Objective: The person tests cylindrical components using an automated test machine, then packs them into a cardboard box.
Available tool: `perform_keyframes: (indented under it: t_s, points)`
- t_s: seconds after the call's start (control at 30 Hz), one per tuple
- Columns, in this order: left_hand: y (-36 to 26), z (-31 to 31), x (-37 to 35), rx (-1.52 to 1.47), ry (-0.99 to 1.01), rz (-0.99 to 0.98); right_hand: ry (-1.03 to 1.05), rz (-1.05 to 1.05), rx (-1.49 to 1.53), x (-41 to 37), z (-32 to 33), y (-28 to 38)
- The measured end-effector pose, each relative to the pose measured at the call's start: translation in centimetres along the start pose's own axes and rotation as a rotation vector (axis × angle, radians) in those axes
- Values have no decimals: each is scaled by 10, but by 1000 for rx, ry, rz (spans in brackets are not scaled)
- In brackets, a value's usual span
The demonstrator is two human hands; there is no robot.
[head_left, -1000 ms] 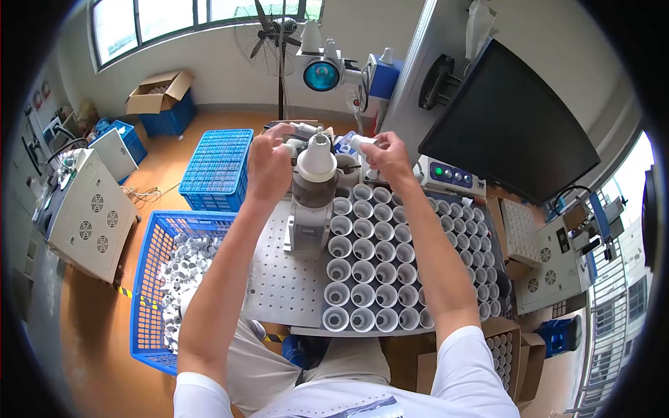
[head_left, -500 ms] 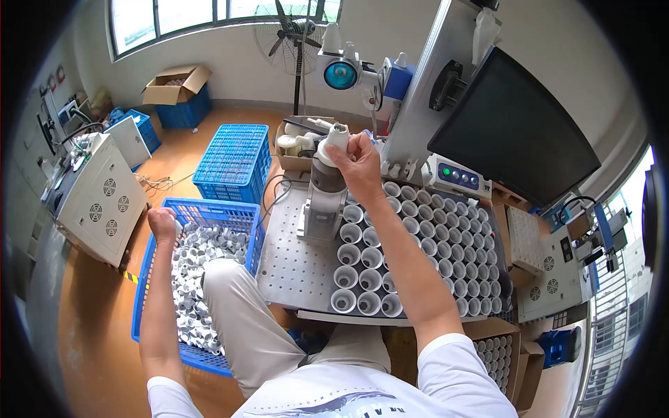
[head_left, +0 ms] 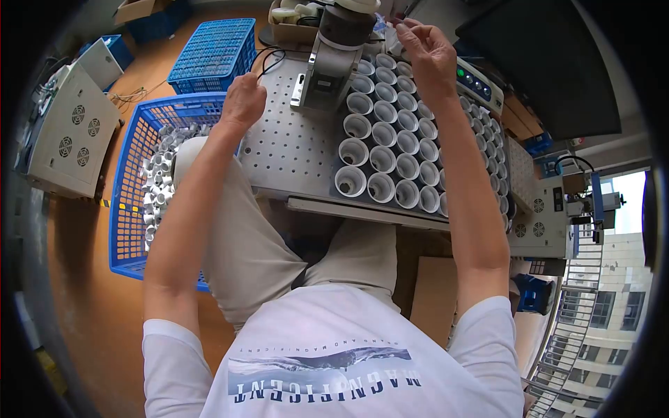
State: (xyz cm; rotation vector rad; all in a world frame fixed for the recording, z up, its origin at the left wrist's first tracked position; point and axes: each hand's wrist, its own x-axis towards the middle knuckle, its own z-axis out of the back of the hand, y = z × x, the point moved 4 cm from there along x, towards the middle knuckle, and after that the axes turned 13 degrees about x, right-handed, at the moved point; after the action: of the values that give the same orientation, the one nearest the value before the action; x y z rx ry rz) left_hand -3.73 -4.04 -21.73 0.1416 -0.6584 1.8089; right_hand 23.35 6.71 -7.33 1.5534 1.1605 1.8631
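Note:
My left hand (head_left: 244, 102) is closed above the basket's near right rim, close to the perforated metal plate (head_left: 286, 150); whatever it may hold is hidden. My right hand (head_left: 428, 56) has thumb and fingers drawn together above the rows of white cups (head_left: 383, 134), and anything between them is too small to make out. Between the hands stands a grey and dark fixture (head_left: 333, 66) with a white round part (head_left: 359, 5) on top, cut off by the frame edge. Small white plastic fittings (head_left: 159, 177) fill the blue basket (head_left: 129, 209) at left.
Behind the basket is a blue lidded crate (head_left: 214, 52). A control box with buttons (head_left: 479, 83) and a dark monitor (head_left: 550, 66) stand beyond the cups. White machine cabinets are at far left (head_left: 77, 132) and right (head_left: 540, 219). A black cable (head_left: 268, 59) lies beside the plate.
My right hand has left the white piece on top of the fixture and moved right, over the cups. My left hand has moved from the basket's far left toward the plate. The view has tilted down.

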Motion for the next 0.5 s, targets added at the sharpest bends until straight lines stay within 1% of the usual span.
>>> perform_keyframes:
  t_s: [0.03, 0.07, 0.17, 0.23, 0.33, 0.37, 0.5]
  points:
    - [-5, -2, -6, 5, 19, 53, 1, 10, -68, -10, 11, -2]
    - [-8, -2, -6, -30, 34, 47, 3, 19, -134, -18, 20, -2]
    - [-9, 0, -6, -95, 77, 46, -28, -117, -128, -40, 41, -1]
    - [-10, 1, -7, -88, 108, 50, -56, -146, -112, -46, 52, -4]
    - [-11, 6, -11, -64, 206, 115, -66, -179, -92, -53, 58, -4]
    - [-9, 2, -12, -53, 165, 55, -59, -178, -110, -55, 57, -2]
    - [-12, 8, -20, -73, 174, 95, -37, -180, -87, -60, 57, -3]
